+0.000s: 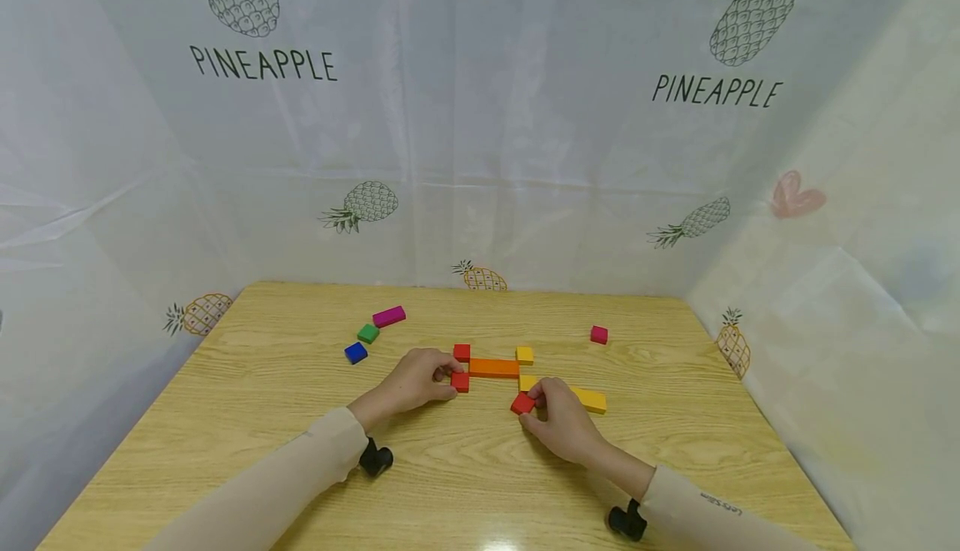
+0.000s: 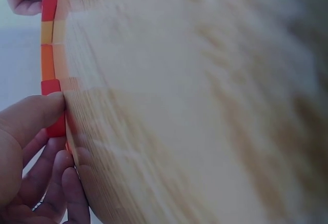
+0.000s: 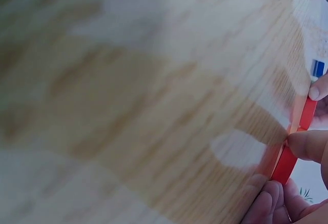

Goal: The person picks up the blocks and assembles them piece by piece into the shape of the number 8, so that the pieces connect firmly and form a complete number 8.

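Note:
Thumb and fingers of my left hand (image 1: 420,380) pinch a red block (image 1: 460,383) on the wooden table. That block lies just in front of another red block (image 1: 462,353), at the left end of a long orange block (image 1: 493,368). Between the thumb and fingers of my right hand (image 1: 561,424) is a third red block (image 1: 522,403), turned at an angle. Just behind it sits a yellow block (image 1: 528,383), partly covered by that hand. The left wrist view shows the left thumb against the red block (image 2: 50,86); the right wrist view shows the right-hand block (image 3: 285,165) pinched.
A small yellow block (image 1: 525,356) touches the orange block's right end. Beyond the right hand lies a long yellow block (image 1: 591,401), partly hidden. Back left are magenta (image 1: 389,317), green (image 1: 368,333) and blue (image 1: 356,353) blocks; a crimson block (image 1: 599,335) lies back right.

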`<state>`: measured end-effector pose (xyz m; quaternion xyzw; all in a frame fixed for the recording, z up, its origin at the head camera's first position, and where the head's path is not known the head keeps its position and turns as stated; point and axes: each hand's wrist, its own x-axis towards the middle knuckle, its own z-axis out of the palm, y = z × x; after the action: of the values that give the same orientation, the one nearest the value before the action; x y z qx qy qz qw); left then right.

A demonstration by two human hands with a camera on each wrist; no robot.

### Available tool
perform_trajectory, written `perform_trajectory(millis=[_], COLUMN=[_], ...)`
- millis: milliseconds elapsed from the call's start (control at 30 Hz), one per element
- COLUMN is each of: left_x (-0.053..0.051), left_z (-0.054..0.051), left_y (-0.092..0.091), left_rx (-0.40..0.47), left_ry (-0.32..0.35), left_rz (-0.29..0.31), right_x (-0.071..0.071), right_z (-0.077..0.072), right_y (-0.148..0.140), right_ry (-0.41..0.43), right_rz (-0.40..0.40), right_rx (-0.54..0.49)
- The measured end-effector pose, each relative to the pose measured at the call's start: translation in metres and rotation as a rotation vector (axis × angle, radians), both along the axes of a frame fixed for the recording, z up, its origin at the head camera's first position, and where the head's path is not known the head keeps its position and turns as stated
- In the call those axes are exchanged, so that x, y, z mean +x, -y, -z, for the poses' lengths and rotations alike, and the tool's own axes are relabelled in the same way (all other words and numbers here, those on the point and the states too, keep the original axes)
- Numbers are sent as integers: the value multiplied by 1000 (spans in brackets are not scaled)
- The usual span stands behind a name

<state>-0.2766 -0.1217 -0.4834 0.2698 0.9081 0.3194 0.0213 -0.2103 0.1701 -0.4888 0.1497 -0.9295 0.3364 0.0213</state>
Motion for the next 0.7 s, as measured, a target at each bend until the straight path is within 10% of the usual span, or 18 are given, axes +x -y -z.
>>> perform_trajectory(millis=[700], left_x=[-2], left_z=[0], left_y=[-1], left_rx=[-9], left_ry=[13], left_rz=[-12], right_x=[-1], right_z=[1], right_y=[-1], right_ry=[-9], right_rz=[-5], right_rx=[8])
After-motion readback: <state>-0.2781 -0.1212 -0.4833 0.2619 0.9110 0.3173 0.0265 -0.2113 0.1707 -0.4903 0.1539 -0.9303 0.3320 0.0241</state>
